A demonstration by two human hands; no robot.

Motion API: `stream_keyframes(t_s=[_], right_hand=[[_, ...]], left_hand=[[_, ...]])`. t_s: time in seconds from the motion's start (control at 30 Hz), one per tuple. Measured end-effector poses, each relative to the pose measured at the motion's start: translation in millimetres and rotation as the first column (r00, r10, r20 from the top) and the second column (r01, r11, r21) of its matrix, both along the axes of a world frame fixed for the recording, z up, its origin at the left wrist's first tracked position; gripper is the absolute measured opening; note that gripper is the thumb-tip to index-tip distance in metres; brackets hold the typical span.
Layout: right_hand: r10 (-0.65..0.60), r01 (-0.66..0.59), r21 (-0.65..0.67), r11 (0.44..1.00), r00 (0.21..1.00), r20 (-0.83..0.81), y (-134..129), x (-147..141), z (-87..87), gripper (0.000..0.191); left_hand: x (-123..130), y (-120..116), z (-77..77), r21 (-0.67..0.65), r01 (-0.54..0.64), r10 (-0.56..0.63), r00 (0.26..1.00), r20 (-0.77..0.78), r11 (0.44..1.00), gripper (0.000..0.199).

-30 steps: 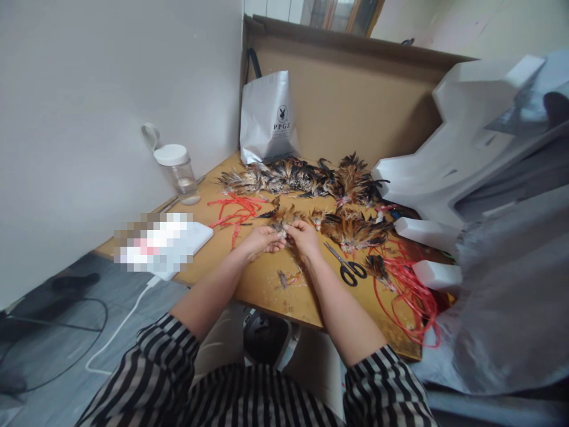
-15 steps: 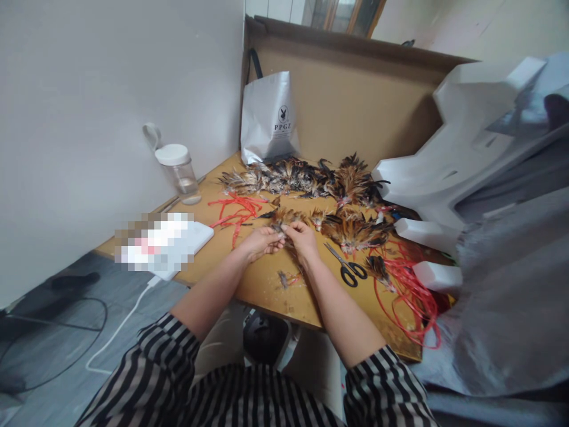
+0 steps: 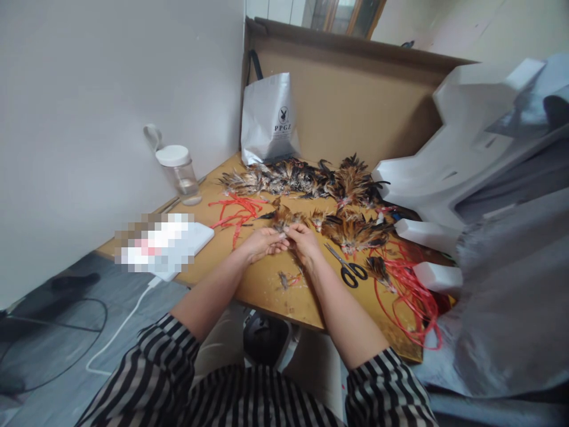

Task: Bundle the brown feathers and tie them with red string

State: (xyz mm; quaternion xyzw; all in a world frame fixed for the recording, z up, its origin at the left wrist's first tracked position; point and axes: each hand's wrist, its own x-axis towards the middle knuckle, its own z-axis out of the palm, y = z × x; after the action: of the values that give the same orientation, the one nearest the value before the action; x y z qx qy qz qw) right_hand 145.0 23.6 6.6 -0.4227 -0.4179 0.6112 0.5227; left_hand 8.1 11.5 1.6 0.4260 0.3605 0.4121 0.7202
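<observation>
Over the middle of the wooden table (image 3: 213, 261), my left hand (image 3: 264, 244) and my right hand (image 3: 304, 242) meet fingertip to fingertip. Both are closed in a pinch on a small tuft of feathers, mostly hidden by the fingers. Just beyond them lies a bunch of brown feathers (image 3: 287, 216). A fuller brown feather bunch (image 3: 355, 230) rests to the right. Black-handled scissors (image 3: 349, 271) lie beside my right wrist, blades pointing away. Near my forearms are small feather scraps and bits of red string (image 3: 288, 280).
A long row of dark and brown feathers (image 3: 297, 178) runs along the back, before a silver bag (image 3: 269, 118). Red ribbon strips (image 3: 237, 207) lie left, tangled red ribbon (image 3: 413, 290) right. A clear jar (image 3: 180, 175), white power bank (image 3: 202, 234) and white foam (image 3: 413, 178) stand around the edges.
My fingertips have shifted slightly and drawn closer together, with the right hand moving a little. The greyish tuft between them shows less than before. Everything else lies as it was.
</observation>
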Motion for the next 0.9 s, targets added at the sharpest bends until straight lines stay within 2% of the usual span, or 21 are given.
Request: stream_keyframes(t_s=[0.17, 0.33, 0.5, 0.7, 0.77, 0.9], right_hand=[[0.026, -0.029, 0.043, 0.999, 0.997, 0.07, -3, 1, 7.2, 0.032], [0.065, -0.12, 0.179, 0.976, 0.956, 0.285, -7, 2, 10.8, 0.028], [-0.077, -0.063, 0.309, 0.949, 0.904, 0.421, -5, 2, 6.1, 0.028], [-0.17, -0.007, 0.32, 0.948, 0.834, 0.524, 0, 9, 6.4, 0.032], [-0.139, -0.039, 0.315, 0.948, 0.841, 0.523, 0, 12, 8.0, 0.029], [-0.002, -0.181, 0.332, 0.926, 0.877, 0.481, -1, 14, 9.5, 0.021]], left_hand=[[1, 2, -3.3, 0.054, -0.075, 0.077, 0.996, -0.033, 0.996, 0.019], [4, 4, -4.6, 0.194, -0.074, 0.108, 0.979, -0.174, 0.978, 0.014], [8, 3, -1.6, 0.249, -0.029, 0.104, 0.95, -0.294, 0.968, 0.011], [8, 1, -0.4, 0.28, -0.03, 0.108, 0.957, -0.27, 0.96, 0.008], [7, 2, -2.3, 0.288, -0.037, 0.12, 0.954, -0.276, 0.957, 0.009], [7, 4, -4.9, 0.297, -0.056, 0.154, 0.935, -0.32, 0.953, 0.011]])
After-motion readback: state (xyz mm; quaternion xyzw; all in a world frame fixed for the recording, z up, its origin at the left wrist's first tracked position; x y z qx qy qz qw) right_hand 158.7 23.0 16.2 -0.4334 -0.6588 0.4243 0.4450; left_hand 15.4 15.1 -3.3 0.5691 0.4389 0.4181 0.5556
